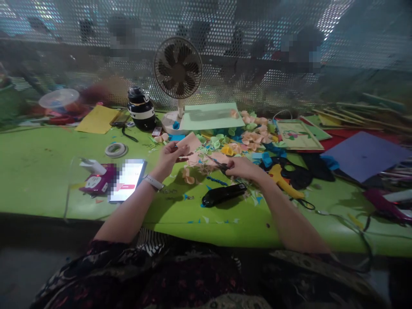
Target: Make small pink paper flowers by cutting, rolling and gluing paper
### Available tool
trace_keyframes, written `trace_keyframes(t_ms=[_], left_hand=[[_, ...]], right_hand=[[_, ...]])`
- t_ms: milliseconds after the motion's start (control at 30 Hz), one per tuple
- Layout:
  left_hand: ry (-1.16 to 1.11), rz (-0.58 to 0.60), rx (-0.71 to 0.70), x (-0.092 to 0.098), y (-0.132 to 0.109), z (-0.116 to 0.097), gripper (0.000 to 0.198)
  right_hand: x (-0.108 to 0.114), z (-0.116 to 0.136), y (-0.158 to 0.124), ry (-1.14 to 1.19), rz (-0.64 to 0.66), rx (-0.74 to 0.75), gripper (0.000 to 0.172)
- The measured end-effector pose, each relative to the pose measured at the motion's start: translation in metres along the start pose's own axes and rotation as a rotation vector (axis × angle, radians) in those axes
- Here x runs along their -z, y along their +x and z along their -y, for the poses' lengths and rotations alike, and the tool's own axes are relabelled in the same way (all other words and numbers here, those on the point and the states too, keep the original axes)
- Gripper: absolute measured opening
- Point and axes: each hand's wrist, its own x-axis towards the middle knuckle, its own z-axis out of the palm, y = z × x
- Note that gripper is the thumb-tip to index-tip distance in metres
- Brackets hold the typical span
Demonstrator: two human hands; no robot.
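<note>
A piece of peach paper [192,143] is pinched between the fingers of my left hand [170,156], which wears a white band at the wrist. To its right, my right hand [241,167] is closed around a pair of scissors [219,163] whose blades point left toward the paper, a little apart from it. Under and behind both hands lie paper scraps and folded paper petals [254,137] in peach, green, blue and yellow. A black stapler [223,195] rests on the green table in front of my right hand.
A glue gun with a yellow body [286,182] lies beside my right forearm. Left are a phone [128,180], a purple device [98,182] and a tape roll [116,149]. Behind stand a black bottle [141,109] and a fan [178,68]. Purple paper [367,154] lies right.
</note>
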Motion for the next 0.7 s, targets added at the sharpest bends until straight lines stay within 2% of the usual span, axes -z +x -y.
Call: trace_keyframes(t_ms=[133, 333, 400, 533, 633, 700], left_hand=[[-0.039, -0.012, 0.051, -0.002, -0.002, 0.000, 0.040], [-0.071, -0.007, 0.091, -0.005, -0.005, -0.003, 0.035], [-0.068, 0.035, 0.117, -0.007, -0.008, -0.004, 0.036], [-0.019, 0.212, 0.163, -0.015, -0.015, -0.002, 0.039], [0.000, 0.287, 0.188, -0.019, -0.020, 0.002, 0.042], [0.020, 0.301, 0.202, -0.021, -0.021, 0.004, 0.042]], right_hand=[[0.003, -0.006, 0.000, 0.458, -0.022, -0.022, 0.016], [-0.003, -0.001, 0.002, 0.819, -0.088, 0.034, 0.033], [-0.008, 0.003, 0.003, 0.952, -0.143, 0.092, 0.043], [-0.020, 0.013, 0.005, 1.198, -0.249, 0.219, 0.061], [-0.030, 0.020, 0.005, 1.289, -0.326, 0.266, 0.072], [-0.035, 0.023, 0.005, 1.293, -0.317, 0.293, 0.075]])
